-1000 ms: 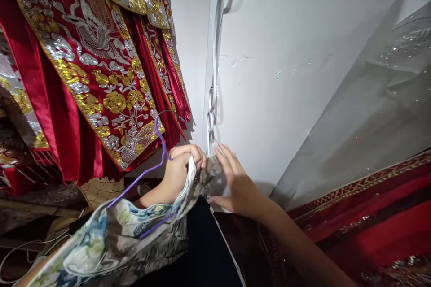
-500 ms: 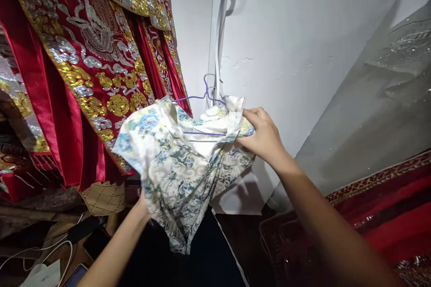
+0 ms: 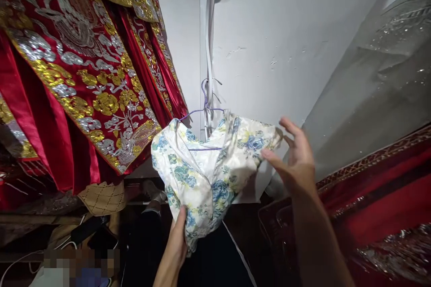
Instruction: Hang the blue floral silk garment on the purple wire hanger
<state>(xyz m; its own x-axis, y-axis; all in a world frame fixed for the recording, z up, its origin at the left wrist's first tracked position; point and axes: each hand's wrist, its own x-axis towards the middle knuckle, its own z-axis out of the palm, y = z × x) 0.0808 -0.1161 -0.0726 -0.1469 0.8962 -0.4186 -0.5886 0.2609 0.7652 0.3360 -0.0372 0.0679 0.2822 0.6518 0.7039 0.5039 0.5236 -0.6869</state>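
A white blouse [image 3: 198,202] with blue and yellow flowers hangs on a thin purple wire hanger [image 3: 204,98], its V-shaped neck facing me. My left hand [image 3: 177,240] grips the blouse low on its left side, the thumb in front and the fingers hidden behind the cloth. At the right sleeve end, my right hand [image 3: 296,157] is open, fingers and thumb spread around the sleeve edge. Whether its fingertips touch the cloth, I cannot tell. The hanger's hook sits beside a narrow white upright strip [image 3: 204,31].
Red cloth with gold and silver embroidery [image 3: 104,103] hangs at left. Behind the blouse stands a white wall [image 3: 269,31]. Clear plastic sheeting [image 3: 397,63] and a red garment [image 3: 397,206] are at right. A tan quilted item [image 3: 103,197] and cables lie lower left.
The blouse has swung lower and its front now lies flatter, with the right sleeve spread outward. My right hand has let go near the collar and moved right; my left hand has moved right and down.
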